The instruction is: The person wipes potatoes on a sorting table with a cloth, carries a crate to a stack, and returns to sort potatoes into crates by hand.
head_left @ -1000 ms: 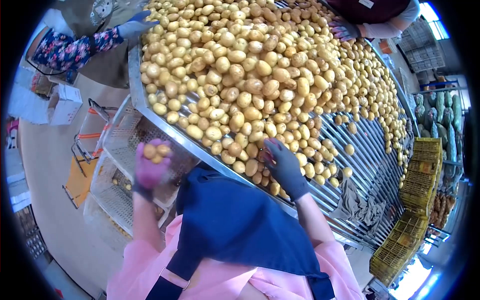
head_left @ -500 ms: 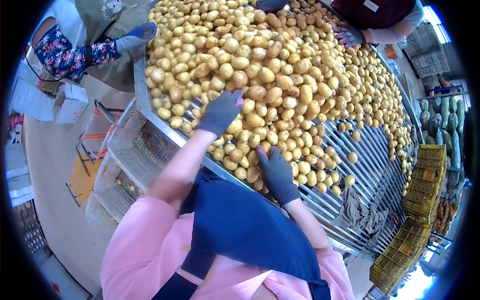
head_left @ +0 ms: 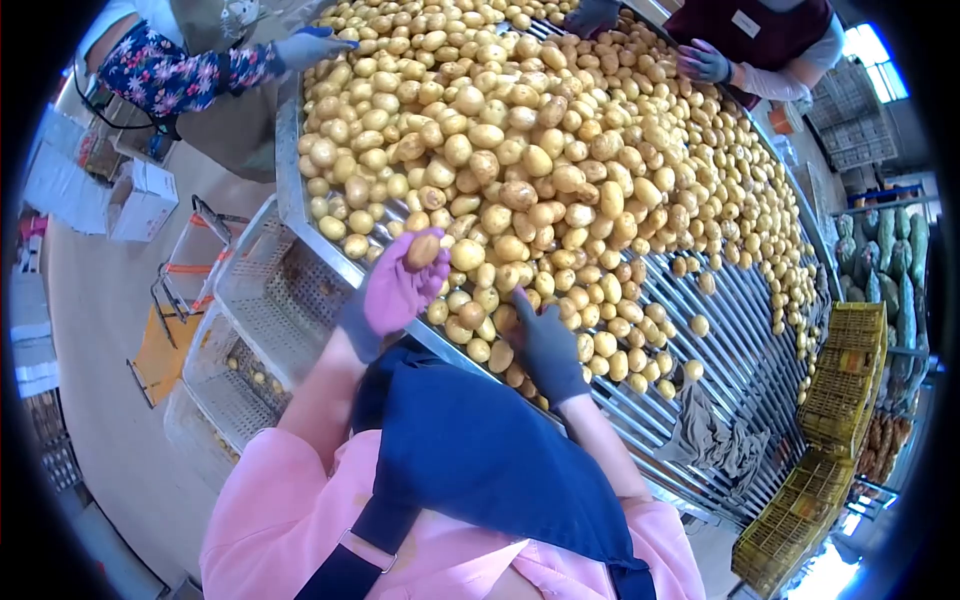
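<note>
My left hand (head_left: 392,295), in a grey glove with a purple palm, is turned palm up at the near edge of the sorting table. A brownish potato (head_left: 424,250) rests in its curled fingers. My right hand (head_left: 552,352), gloved in grey, lies back up over the potatoes near the same edge. Its thumb is stretched out and apart from the fingers, touching the pile; the fingertips are partly hidden. Many yellow potatoes (head_left: 537,160) are heaped in front of both hands.
Metal rollers (head_left: 735,330) show on the right, with a grey cloth (head_left: 715,430) on them. Yellow crates (head_left: 845,375) stand at the right, a white plastic crate (head_left: 265,325) at the left. Gloved co-workers' hands (head_left: 312,47) (head_left: 705,62) reach in from the far side.
My left hand has lifted off the heap, drawn back toward the near edge and turned palm up with a potato. My right hand has stayed nearly in place. The left co-worker's hand has moved inward.
</note>
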A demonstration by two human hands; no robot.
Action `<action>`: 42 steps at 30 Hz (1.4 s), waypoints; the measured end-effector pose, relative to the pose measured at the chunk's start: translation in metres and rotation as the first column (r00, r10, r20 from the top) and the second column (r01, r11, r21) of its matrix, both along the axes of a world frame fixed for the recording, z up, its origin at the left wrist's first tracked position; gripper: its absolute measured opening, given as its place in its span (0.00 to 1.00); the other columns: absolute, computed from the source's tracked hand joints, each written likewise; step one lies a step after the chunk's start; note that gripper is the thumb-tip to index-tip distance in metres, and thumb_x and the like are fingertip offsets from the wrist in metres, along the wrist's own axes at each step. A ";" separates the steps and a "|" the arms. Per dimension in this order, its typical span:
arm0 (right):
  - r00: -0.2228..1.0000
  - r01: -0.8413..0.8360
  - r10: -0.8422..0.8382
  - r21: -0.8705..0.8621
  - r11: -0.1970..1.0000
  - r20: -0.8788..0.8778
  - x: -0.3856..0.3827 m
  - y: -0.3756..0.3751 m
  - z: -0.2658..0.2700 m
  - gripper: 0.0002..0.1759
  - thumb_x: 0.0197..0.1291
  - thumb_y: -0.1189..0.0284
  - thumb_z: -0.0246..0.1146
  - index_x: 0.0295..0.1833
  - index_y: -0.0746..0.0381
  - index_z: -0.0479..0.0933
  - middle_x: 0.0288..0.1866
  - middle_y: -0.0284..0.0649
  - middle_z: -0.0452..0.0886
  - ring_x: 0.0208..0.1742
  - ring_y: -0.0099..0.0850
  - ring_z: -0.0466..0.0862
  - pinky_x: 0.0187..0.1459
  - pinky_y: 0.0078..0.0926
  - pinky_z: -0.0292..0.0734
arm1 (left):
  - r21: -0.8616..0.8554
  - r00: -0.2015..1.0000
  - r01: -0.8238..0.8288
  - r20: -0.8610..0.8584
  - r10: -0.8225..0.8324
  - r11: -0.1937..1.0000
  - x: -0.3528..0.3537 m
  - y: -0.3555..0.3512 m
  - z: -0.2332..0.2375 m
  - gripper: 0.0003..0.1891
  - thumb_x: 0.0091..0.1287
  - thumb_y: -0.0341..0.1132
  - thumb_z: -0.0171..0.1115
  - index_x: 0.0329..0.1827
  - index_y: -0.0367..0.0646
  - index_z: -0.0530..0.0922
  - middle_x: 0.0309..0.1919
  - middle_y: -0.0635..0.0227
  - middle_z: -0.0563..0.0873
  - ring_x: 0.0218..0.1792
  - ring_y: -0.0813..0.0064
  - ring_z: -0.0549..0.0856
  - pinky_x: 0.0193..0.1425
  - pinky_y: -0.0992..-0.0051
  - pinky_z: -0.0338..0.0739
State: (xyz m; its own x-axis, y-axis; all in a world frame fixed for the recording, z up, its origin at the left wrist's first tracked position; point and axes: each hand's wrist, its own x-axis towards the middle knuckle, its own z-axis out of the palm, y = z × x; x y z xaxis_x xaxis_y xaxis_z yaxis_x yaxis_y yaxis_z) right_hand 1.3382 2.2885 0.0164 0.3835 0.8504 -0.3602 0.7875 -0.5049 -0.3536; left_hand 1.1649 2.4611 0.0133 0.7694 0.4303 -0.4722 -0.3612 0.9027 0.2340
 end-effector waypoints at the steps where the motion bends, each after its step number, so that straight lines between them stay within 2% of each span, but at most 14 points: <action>1: 0.999 0.021 -0.021 0.018 1.000 -0.025 -0.001 0.006 0.009 0.32 0.51 0.67 0.65 0.63 0.51 0.64 0.42 0.52 0.72 0.35 0.47 0.79 0.35 0.41 0.77 | -0.001 1.000 -0.007 0.004 0.007 1.000 -0.003 -0.007 -0.001 0.19 0.72 0.45 0.48 0.58 0.43 0.71 0.42 0.66 0.80 0.42 0.75 0.80 0.41 0.80 0.78; 10: 0.999 -0.033 0.033 -0.073 0.997 -0.001 0.007 0.002 -0.002 0.28 0.52 0.68 0.64 0.59 0.53 0.64 0.36 0.53 0.75 0.37 0.51 0.80 0.35 0.46 0.75 | -0.016 0.991 0.130 0.016 -0.129 0.991 -0.007 -0.039 -0.005 0.20 0.72 0.46 0.48 0.57 0.41 0.72 0.38 0.67 0.78 0.41 0.75 0.81 0.44 0.77 0.79; 14: 0.998 -0.046 0.042 0.069 0.997 0.048 0.010 0.005 0.003 0.22 0.55 0.66 0.61 0.56 0.57 0.70 0.37 0.52 0.78 0.38 0.48 0.81 0.35 0.43 0.77 | -0.131 0.991 0.087 0.109 -0.072 0.988 -0.002 -0.040 -0.010 0.20 0.72 0.47 0.47 0.57 0.41 0.72 0.45 0.62 0.80 0.47 0.70 0.81 0.50 0.74 0.79; 17: 0.926 0.113 -0.022 0.223 0.968 -0.377 0.005 0.021 0.047 0.32 0.55 0.69 0.65 0.66 0.52 0.65 0.49 0.51 0.76 0.45 0.39 0.82 0.44 0.29 0.78 | -0.142 0.963 0.043 0.271 -0.003 0.989 0.006 -0.038 -0.013 0.24 0.72 0.51 0.44 0.57 0.41 0.73 0.49 0.59 0.81 0.53 0.63 0.80 0.52 0.69 0.79; 20: 0.929 -0.164 0.276 0.390 0.906 -0.249 -0.016 0.046 0.079 0.31 0.58 0.62 0.61 0.67 0.48 0.62 0.48 0.42 0.75 0.43 0.43 0.80 0.42 0.34 0.78 | -0.170 0.971 -0.007 0.233 0.047 0.985 0.007 -0.040 0.008 0.28 0.70 0.57 0.41 0.59 0.43 0.72 0.51 0.61 0.80 0.52 0.60 0.80 0.55 0.60 0.77; 22: 0.921 -0.211 0.328 0.442 0.872 -0.209 -0.024 0.065 0.085 0.29 0.58 0.62 0.60 0.66 0.48 0.63 0.47 0.41 0.74 0.41 0.42 0.80 0.40 0.35 0.78 | 0.182 0.958 0.002 0.281 -0.054 0.983 0.005 -0.036 0.023 0.29 0.68 0.59 0.44 0.60 0.45 0.70 0.50 0.64 0.79 0.50 0.62 0.79 0.53 0.56 0.75; 25: 0.951 -0.262 0.310 0.507 0.821 -0.012 -0.009 0.093 0.071 0.26 0.58 0.64 0.59 0.63 0.49 0.66 0.45 0.39 0.74 0.39 0.40 0.79 0.36 0.36 0.77 | -0.199 0.853 -0.173 0.459 0.248 0.965 -0.025 -0.029 0.003 0.24 0.64 0.57 0.54 0.51 0.48 0.73 0.45 0.68 0.79 0.45 0.68 0.78 0.51 0.63 0.75; 27: 0.968 -0.251 0.203 0.521 0.816 0.148 0.012 0.108 0.048 0.24 0.57 0.65 0.59 0.61 0.49 0.68 0.45 0.38 0.73 0.38 0.38 0.78 0.35 0.36 0.76 | -0.179 0.877 -0.253 0.373 0.303 0.951 -0.070 -0.020 -0.006 0.22 0.64 0.56 0.55 0.50 0.48 0.74 0.37 0.71 0.78 0.41 0.71 0.78 0.49 0.65 0.75; 31: 0.833 -0.366 0.053 0.476 0.800 0.551 0.040 0.130 0.006 0.20 0.54 0.67 0.59 0.55 0.50 0.72 0.45 0.39 0.73 0.42 0.38 0.76 0.35 0.36 0.74 | 0.234 0.823 -0.347 -0.389 0.415 0.908 -0.151 0.000 -0.001 0.23 0.67 0.54 0.50 0.59 0.51 0.71 0.41 0.73 0.79 0.42 0.72 0.79 0.51 0.62 0.75; 32: 0.795 -0.407 0.053 0.465 0.786 0.605 0.041 0.136 -0.001 0.20 0.53 0.67 0.59 0.54 0.50 0.72 0.45 0.40 0.73 0.43 0.39 0.76 0.36 0.36 0.74 | 0.237 0.892 -0.280 -0.293 0.343 0.930 -0.231 0.023 -0.091 0.23 0.68 0.51 0.51 0.62 0.52 0.69 0.46 0.72 0.78 0.47 0.72 0.78 0.54 0.63 0.73; 33: 0.798 -0.394 0.038 0.472 0.788 0.601 0.039 0.141 -0.005 0.17 0.52 0.67 0.59 0.51 0.52 0.73 0.44 0.40 0.73 0.43 0.41 0.75 0.36 0.36 0.74 | 0.546 0.374 0.037 -0.785 0.495 0.837 -0.187 0.015 -0.027 0.22 0.67 0.44 0.56 0.61 0.43 0.68 0.50 0.64 0.75 0.50 0.71 0.76 0.55 0.72 0.72; 36: 0.941 -0.208 0.062 0.422 0.882 0.334 0.041 0.150 -0.003 0.17 0.51 0.68 0.63 0.48 0.54 0.74 0.46 0.42 0.74 0.47 0.42 0.74 0.40 0.37 0.74 | 0.736 0.268 0.512 -0.627 0.731 0.443 -0.174 0.042 -0.023 0.21 0.67 0.41 0.55 0.59 0.40 0.70 0.52 0.64 0.76 0.52 0.72 0.75 0.57 0.72 0.70; 39: 0.979 -0.168 0.086 0.495 0.852 0.185 0.042 0.133 0.017 0.15 0.50 0.70 0.63 0.46 0.55 0.74 0.44 0.41 0.75 0.45 0.41 0.75 0.39 0.37 0.75 | 0.752 0.474 0.470 -0.657 0.586 0.463 -0.073 0.044 0.023 0.19 0.66 0.37 0.55 0.57 0.39 0.74 0.53 0.64 0.77 0.55 0.73 0.75 0.61 0.74 0.66; 42: 0.965 -0.159 0.014 0.543 0.824 0.261 0.066 0.109 0.037 0.14 0.50 0.71 0.63 0.44 0.55 0.76 0.41 0.41 0.76 0.43 0.40 0.76 0.39 0.39 0.76 | 0.791 0.679 0.601 -0.430 0.596 -0.114 0.004 0.058 -0.013 0.18 0.69 0.37 0.53 0.60 0.43 0.73 0.58 0.59 0.75 0.58 0.66 0.75 0.62 0.70 0.68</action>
